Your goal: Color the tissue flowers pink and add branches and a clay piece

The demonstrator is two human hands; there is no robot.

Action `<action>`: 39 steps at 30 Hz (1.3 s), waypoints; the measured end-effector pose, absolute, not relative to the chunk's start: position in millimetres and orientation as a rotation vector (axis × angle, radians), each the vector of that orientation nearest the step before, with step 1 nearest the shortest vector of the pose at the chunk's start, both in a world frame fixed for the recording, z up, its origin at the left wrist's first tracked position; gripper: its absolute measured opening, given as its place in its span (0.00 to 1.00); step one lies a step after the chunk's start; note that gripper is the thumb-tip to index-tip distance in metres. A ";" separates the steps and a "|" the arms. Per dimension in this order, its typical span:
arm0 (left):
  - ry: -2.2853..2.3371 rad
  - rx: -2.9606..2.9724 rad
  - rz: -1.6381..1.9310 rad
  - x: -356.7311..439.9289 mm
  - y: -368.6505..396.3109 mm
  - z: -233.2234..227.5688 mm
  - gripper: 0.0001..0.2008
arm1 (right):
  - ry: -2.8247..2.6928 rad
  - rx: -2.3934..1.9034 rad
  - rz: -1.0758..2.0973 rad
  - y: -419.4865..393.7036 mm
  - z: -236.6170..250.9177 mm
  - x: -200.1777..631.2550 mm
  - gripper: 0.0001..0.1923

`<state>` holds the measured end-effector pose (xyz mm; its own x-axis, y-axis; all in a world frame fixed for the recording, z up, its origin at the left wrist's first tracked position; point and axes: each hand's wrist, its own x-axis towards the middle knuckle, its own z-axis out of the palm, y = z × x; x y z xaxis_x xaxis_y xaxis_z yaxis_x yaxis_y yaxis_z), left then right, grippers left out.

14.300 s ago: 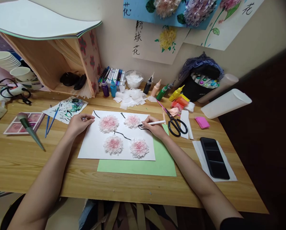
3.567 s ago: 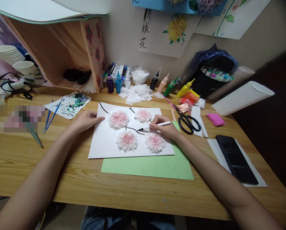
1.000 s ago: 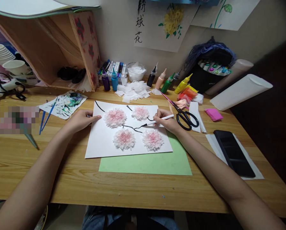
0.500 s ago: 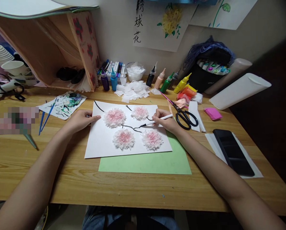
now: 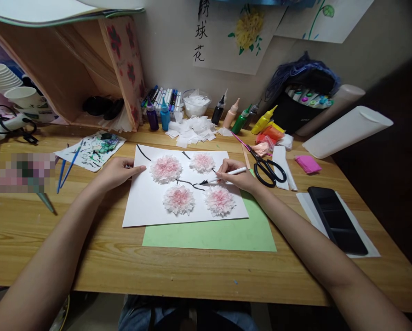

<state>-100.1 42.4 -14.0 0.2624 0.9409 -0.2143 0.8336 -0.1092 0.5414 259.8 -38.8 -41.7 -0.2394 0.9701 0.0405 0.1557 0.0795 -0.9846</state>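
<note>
Black scissors (image 5: 268,169) right of green sheet (image 5: 209,234), phone (image 5: 337,219) on paper at far right, paint bottles (image 5: 242,120) along wall, paper cups (image 5: 6,85) far left.

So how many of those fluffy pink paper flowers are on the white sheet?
4: upper left flower, upper right flower, lower left flower, and lower right flower beside the right hand. None seems hidden.
</note>
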 end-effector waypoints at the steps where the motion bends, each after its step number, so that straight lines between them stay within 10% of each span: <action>1: 1.603 1.973 0.242 -100.1 42.4 -14.1 0.22 | -1.538 -1.165 1.261 -39.1 -41.3 259.2 0.14; 39: 1.594 1.958 0.284 -98.5 42.1 -12.7 0.22 | -1.581 -1.122 1.289 -41.6 -40.0 249.5 0.13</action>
